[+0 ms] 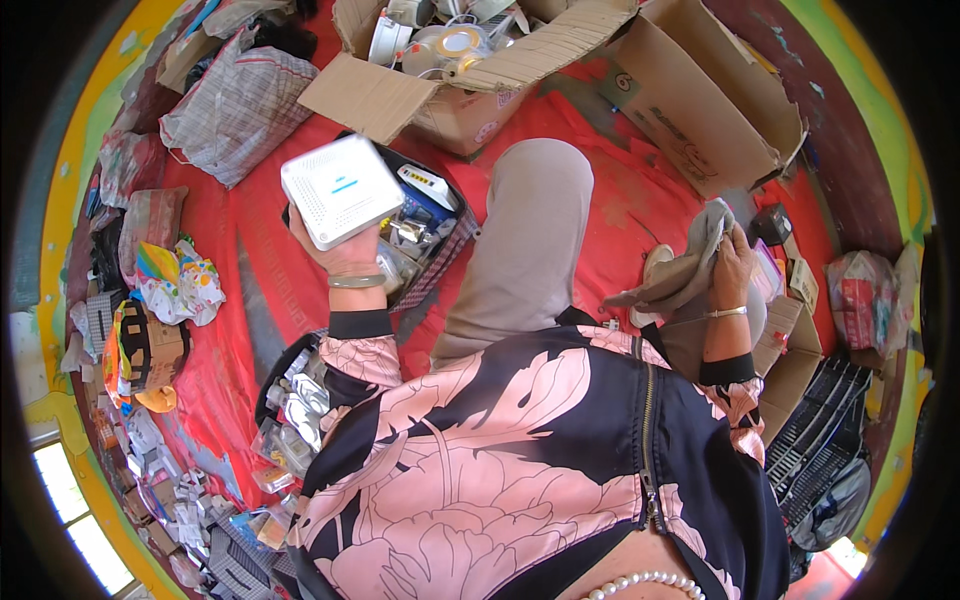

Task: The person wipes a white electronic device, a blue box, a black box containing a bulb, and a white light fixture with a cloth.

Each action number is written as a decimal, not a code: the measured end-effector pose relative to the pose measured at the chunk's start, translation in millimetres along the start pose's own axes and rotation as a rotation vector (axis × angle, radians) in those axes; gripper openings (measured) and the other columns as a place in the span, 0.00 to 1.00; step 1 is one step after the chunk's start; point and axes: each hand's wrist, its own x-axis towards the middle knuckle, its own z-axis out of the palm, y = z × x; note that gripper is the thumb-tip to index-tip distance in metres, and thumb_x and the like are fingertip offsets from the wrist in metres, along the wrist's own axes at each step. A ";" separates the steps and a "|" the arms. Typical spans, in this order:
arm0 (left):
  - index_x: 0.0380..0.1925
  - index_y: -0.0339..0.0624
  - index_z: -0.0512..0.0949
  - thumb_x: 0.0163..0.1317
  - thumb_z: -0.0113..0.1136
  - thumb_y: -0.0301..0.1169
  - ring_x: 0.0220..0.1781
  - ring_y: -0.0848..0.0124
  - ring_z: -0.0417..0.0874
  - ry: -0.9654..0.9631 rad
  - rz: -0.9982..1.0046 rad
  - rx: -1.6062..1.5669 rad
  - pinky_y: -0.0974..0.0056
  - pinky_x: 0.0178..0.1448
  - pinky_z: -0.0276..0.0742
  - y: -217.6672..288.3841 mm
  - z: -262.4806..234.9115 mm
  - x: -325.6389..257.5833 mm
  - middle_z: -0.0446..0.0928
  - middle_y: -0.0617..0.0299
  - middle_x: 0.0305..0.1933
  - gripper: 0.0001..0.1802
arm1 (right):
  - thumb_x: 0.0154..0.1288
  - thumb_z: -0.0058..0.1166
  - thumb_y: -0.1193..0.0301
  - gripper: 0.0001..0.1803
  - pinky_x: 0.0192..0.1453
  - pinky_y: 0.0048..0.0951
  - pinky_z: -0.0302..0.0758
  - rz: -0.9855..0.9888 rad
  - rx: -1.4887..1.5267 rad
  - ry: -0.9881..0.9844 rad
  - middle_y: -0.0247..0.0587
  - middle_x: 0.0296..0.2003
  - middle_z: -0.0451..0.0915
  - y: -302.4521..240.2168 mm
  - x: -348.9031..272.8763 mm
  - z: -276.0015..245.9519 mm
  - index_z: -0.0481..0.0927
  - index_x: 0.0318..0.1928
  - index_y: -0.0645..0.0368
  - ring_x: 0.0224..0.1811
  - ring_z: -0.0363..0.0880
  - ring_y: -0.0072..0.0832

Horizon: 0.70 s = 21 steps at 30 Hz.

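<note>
My left hand [338,252] is closed around the near edge of a white square device [342,190] with rounded corners, rows of small holes and a blue mark on its face. It is held up over a dark box [450,240] of mixed small items, part of which it hides. On the other side, my right hand [734,262] grips a grey cloth [690,265] that hangs in folds beside my knee. The two things are well apart. What lies under the cloth is partly hidden.
An open cardboard box [480,110] full of tape rolls and white devices stands ahead, with another open carton [700,110] to its right. A checked bag [238,108] sits at far left. Packaged goods [300,410] lie by my left elbow; black racks [820,430] stand at right.
</note>
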 end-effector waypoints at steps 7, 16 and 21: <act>0.46 0.43 0.75 0.56 0.56 0.44 0.45 0.62 0.78 0.467 0.007 0.492 0.60 0.51 0.74 0.0 -162.4 72.6 0.76 0.58 0.40 0.21 | 0.67 0.42 0.78 0.14 0.48 0.18 0.70 0.059 -0.086 -0.068 0.30 0.40 0.77 16.8 8.5 3.0 0.76 0.49 0.64 0.42 0.73 0.18; 0.58 0.50 0.71 0.40 0.60 0.61 0.71 0.52 0.55 0.486 -0.883 2.309 0.34 0.64 0.46 -30.4 -215.8 150.4 0.60 0.49 0.68 0.45 | 0.65 0.42 0.79 0.15 0.49 0.20 0.70 0.099 -0.181 -0.067 0.32 0.41 0.77 26.9 19.2 12.6 0.76 0.50 0.64 0.43 0.74 0.19; 0.62 0.53 0.64 0.44 0.55 0.64 0.73 0.52 0.49 0.283 -0.849 2.534 0.31 0.64 0.43 -57.8 -229.2 165.5 0.55 0.50 0.70 0.46 | 0.64 0.42 0.79 0.16 0.50 0.21 0.70 0.105 -0.243 -0.044 0.33 0.42 0.77 35.2 11.6 5.2 0.76 0.50 0.64 0.44 0.74 0.20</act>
